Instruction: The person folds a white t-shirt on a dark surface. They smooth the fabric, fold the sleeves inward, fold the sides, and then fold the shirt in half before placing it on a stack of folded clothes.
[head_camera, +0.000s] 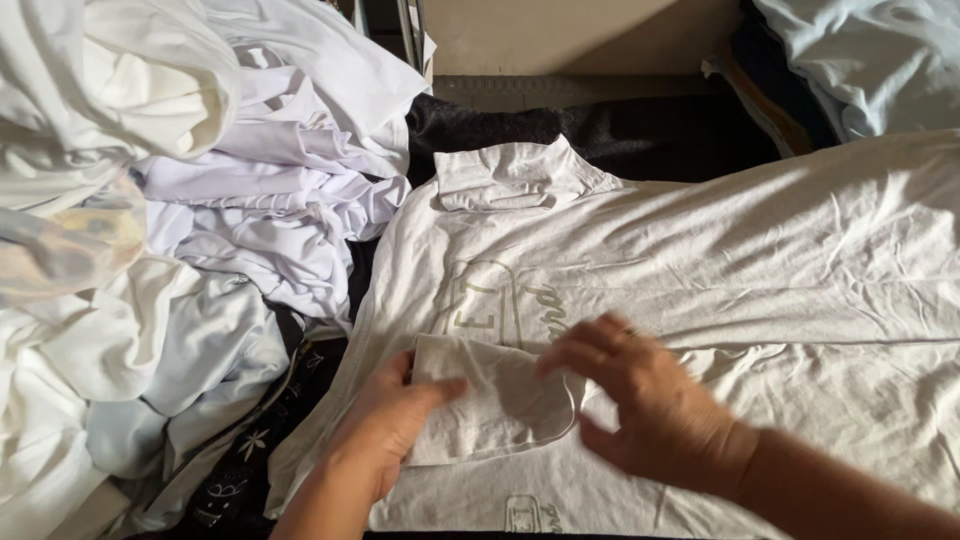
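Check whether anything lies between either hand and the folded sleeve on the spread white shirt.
Nothing visible does: the left hand and right hand both rest directly on the folded sleeve of the white shirt.
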